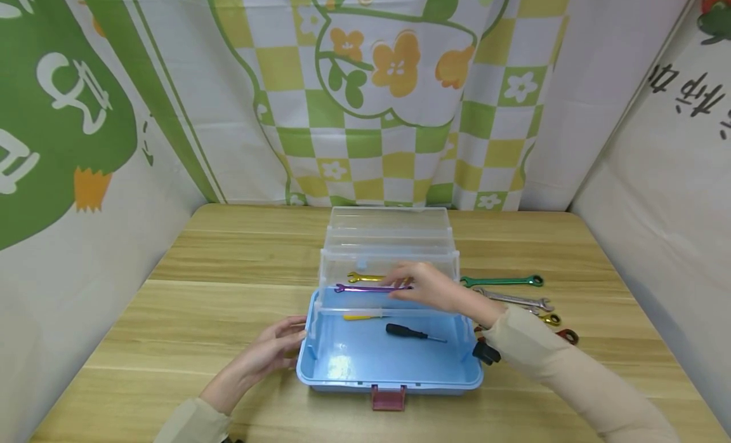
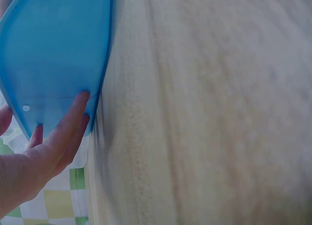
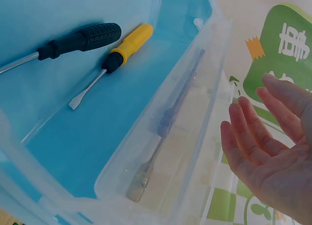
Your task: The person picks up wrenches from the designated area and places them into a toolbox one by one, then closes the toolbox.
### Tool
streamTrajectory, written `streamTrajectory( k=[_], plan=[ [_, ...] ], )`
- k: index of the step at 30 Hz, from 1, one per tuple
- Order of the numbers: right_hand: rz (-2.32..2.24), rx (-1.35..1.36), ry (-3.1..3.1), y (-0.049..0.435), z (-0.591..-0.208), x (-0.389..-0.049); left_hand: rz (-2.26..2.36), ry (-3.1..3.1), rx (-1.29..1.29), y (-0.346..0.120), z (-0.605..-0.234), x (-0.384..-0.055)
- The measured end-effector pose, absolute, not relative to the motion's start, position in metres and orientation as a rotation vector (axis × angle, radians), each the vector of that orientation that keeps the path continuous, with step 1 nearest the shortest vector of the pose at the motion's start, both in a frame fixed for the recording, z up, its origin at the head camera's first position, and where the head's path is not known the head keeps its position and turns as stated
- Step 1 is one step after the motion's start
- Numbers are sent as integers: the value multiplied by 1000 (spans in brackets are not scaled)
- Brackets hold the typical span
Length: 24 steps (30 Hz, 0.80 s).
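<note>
A blue toolbox (image 1: 342, 360) stands on the table with its clear lid raised. My left hand (image 1: 271, 348) rests against its left end; in the left wrist view, fairly straight fingers (image 2: 68, 125) touch the outer wall. Over the translucent upper tray (image 3: 109, 181) is my right hand (image 1: 428, 287), with loosely spread fingers and nothing held in the right wrist view. A purple wrench (image 1: 362, 289) lies along the tray, and a gold wrench (image 1: 365, 277) lies behind it, both partly covered by that hand in the head view. In the box bottom are a black-handled screwdriver (image 1: 405, 330) and a yellow-handled screwdriver (image 3: 134, 43).
To the right of the box lie a green wrench (image 1: 502, 281), a silver wrench (image 1: 520, 299), a gold ratchet end (image 1: 551, 319) and a red ratchet end (image 1: 568, 336), partly behind my right sleeve. A reddish latch (image 1: 388, 398) hangs at the box front. Printed curtains enclose the table.
</note>
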State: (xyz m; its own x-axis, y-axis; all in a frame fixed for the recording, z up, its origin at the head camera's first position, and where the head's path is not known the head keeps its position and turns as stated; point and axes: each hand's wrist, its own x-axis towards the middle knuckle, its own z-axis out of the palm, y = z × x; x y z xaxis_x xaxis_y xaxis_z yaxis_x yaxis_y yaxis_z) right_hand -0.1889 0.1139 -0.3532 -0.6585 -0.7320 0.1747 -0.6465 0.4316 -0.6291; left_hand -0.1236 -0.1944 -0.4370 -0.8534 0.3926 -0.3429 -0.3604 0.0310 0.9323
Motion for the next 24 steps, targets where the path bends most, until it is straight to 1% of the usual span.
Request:
streamTrajectory(
  k=[5, 24],
  plan=[
    [-1060, -1250, 2578, 123, -354, -185, 1879, 1790, 32, -195, -438, -124],
    [-1218, -1020, 2721, 179, -355, -164, 1879, 1799, 32, -195, -438, -123]
  ],
)
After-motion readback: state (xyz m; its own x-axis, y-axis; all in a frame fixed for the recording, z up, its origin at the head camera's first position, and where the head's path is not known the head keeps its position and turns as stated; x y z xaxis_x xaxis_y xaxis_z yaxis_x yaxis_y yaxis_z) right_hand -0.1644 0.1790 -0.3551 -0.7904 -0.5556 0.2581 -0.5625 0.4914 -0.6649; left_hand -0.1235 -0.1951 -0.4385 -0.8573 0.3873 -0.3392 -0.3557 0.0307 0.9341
